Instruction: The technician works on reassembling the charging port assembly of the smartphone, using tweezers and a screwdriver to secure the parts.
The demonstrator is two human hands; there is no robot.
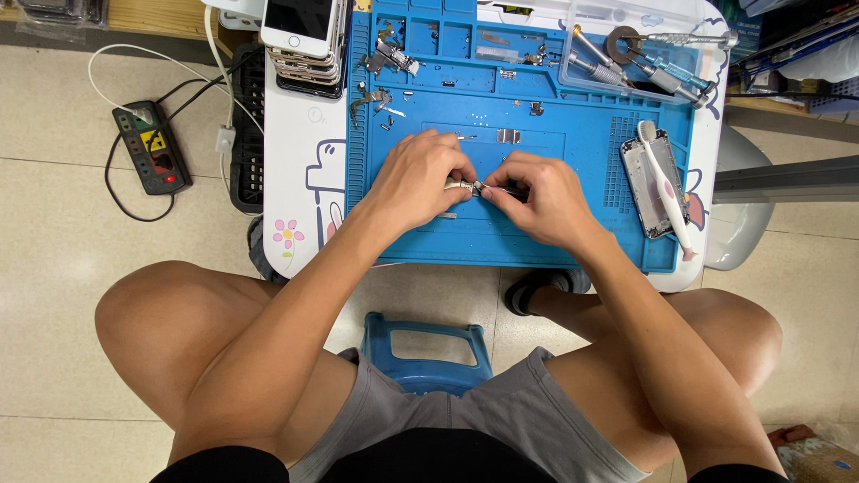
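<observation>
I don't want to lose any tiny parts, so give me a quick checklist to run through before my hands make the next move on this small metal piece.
1. Both hands on the piece: left hand and right hand pinch the small metal piece between fingertips. Ok.
2. Piece over the blue mat: ok.
3. Loose screws and bits on the mat: scattered, not in compartments. Not ok.
4. Toothbrush lying across the phone frame, near the mat's edge: not ok.
5. Tool tray within reach: ok.
6. Whether the piece is fully seated or free: cannot tell, fingers hide it.
</observation>
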